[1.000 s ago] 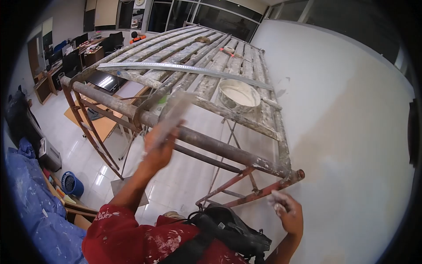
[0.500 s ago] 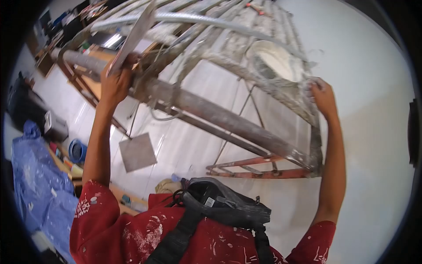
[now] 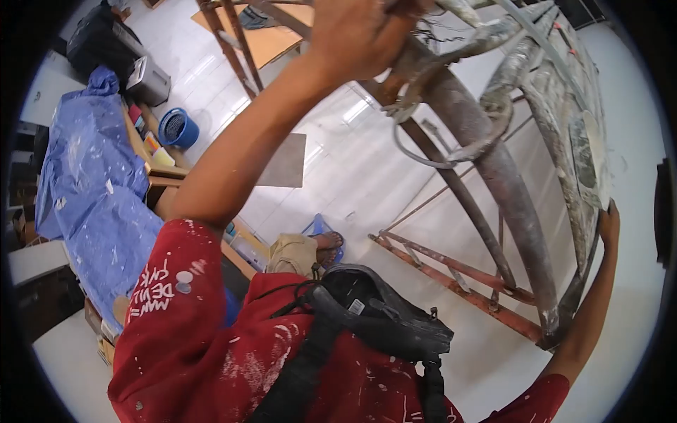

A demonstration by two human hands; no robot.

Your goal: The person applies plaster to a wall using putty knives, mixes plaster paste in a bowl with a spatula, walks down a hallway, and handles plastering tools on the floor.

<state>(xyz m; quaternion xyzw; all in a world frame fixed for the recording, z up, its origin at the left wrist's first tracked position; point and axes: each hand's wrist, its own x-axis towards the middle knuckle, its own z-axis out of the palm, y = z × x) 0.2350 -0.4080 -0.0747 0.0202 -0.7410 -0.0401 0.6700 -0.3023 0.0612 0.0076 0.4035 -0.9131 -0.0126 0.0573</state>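
My left hand is raised at the top edge beside the thick grey scaffold pole. Its fingers are curled and partly cut off, so what they hold is hidden. Below it, a loop of grey tube or wire hangs against the pole. At far right, my right hand has its fingers closed at the edge of the plaster-smeared planks, just under a tub of white plaster. Whether it grips the tub's rim or the plank end cannot be made out.
Red-brown steel bracing runs below the pole, near the white wall. On the left are a paint-spotted blue tarp, a blue basket and a grey bin. A grey square board stands over the tiled floor.
The view has swung left and down. My left hand appears higher and closer, and the long flat blade it held no longer shows. My right hand stays beside the tub, now farther right and lower in view.
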